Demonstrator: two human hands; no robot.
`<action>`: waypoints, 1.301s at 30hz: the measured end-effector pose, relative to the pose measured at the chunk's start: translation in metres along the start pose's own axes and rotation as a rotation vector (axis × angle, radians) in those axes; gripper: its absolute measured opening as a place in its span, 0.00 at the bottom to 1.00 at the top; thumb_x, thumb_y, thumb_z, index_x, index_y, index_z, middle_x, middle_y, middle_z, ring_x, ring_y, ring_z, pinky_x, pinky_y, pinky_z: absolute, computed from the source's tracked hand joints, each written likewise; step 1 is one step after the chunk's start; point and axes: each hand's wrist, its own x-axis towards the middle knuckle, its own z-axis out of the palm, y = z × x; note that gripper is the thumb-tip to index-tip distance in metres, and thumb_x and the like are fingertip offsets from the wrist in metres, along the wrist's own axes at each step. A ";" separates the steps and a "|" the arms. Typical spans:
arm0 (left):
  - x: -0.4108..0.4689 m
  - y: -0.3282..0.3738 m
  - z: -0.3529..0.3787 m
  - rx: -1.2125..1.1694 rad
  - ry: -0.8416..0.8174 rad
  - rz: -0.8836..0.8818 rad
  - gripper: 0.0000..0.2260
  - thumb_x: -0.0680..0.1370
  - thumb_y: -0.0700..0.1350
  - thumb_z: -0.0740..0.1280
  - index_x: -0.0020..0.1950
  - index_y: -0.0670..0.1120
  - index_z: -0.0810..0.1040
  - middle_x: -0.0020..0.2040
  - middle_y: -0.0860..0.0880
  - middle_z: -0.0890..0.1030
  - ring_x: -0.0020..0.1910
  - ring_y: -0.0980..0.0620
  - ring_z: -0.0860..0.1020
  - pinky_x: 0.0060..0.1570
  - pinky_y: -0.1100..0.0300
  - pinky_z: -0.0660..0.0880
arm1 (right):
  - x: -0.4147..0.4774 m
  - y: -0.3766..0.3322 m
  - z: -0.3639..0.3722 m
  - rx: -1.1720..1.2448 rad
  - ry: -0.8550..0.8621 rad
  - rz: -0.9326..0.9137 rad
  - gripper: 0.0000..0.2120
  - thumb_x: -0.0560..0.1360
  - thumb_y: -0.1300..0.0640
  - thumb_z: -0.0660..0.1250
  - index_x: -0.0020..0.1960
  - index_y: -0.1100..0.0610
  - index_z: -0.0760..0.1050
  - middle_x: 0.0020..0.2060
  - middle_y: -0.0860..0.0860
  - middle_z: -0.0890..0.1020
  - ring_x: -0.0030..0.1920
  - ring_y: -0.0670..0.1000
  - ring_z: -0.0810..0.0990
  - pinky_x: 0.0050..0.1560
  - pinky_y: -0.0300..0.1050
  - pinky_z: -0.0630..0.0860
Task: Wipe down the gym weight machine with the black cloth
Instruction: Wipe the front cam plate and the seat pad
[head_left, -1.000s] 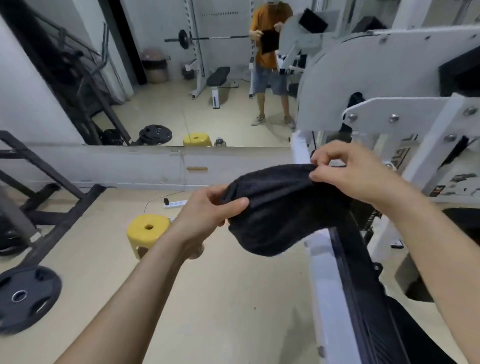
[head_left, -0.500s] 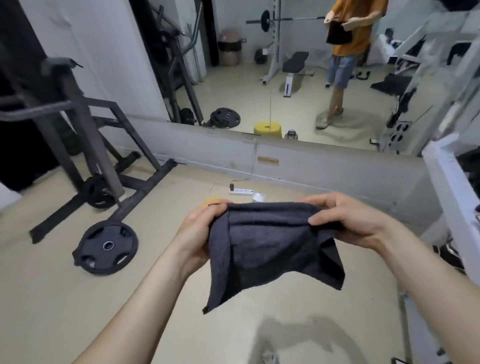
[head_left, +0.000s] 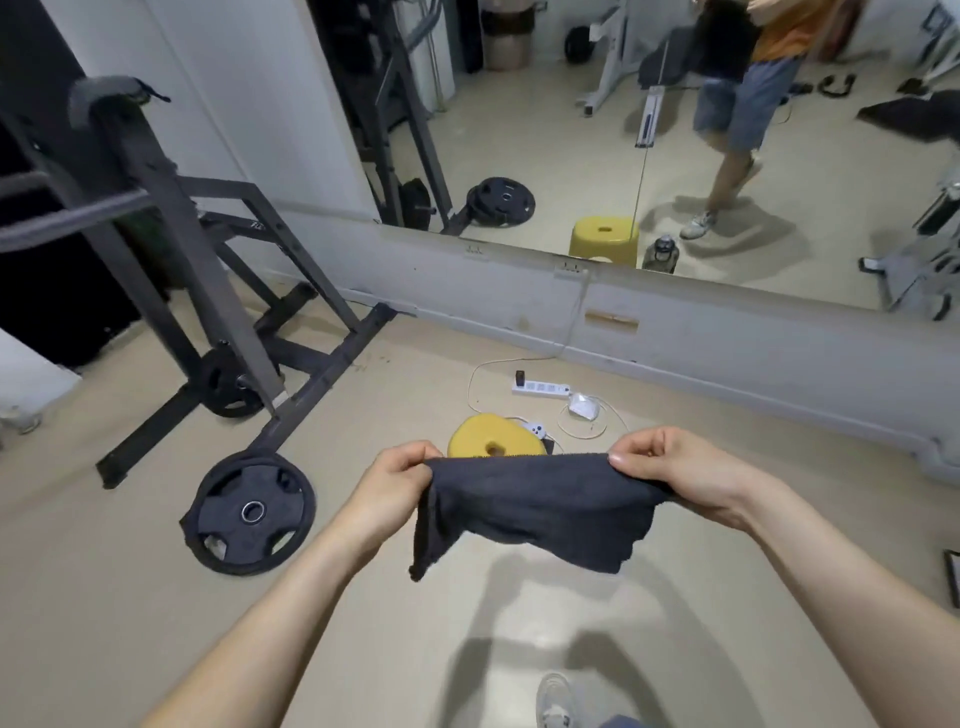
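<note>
Above the beige floor (head_left: 130, 613), the left hand (head_left: 395, 486) and right hand (head_left: 675, 467) are each pinching an upper corner of the black cloth (head_left: 535, 512), which is hanging stretched between them in mid-air. Just beyond it a yellow stool (head_left: 485, 434) is standing, near a white power strip (head_left: 540, 388). Off to the left, a black weight plate (head_left: 249, 512) is lying flat beside a dark steel rack (head_left: 208, 291).
</note>
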 end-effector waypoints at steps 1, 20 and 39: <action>0.019 0.006 -0.005 -0.144 -0.023 -0.066 0.09 0.70 0.35 0.57 0.34 0.45 0.73 0.31 0.44 0.70 0.32 0.49 0.67 0.32 0.60 0.65 | 0.019 -0.008 -0.002 -0.010 0.013 0.008 0.05 0.78 0.63 0.67 0.44 0.61 0.80 0.38 0.56 0.81 0.36 0.51 0.78 0.39 0.40 0.74; 0.535 -0.067 -0.064 0.688 -0.358 0.188 0.12 0.76 0.40 0.66 0.43 0.57 0.82 0.35 0.55 0.83 0.36 0.54 0.79 0.40 0.64 0.73 | 0.426 0.032 -0.078 -0.126 0.708 0.241 0.10 0.70 0.69 0.71 0.36 0.56 0.78 0.30 0.50 0.80 0.33 0.51 0.77 0.38 0.41 0.74; 0.687 -0.372 0.006 0.890 -0.442 0.420 0.19 0.64 0.24 0.65 0.42 0.46 0.83 0.42 0.55 0.77 0.45 0.58 0.67 0.39 0.69 0.67 | 0.555 0.334 0.048 -0.541 0.787 0.188 0.10 0.69 0.69 0.71 0.44 0.56 0.77 0.39 0.47 0.78 0.39 0.50 0.77 0.42 0.42 0.74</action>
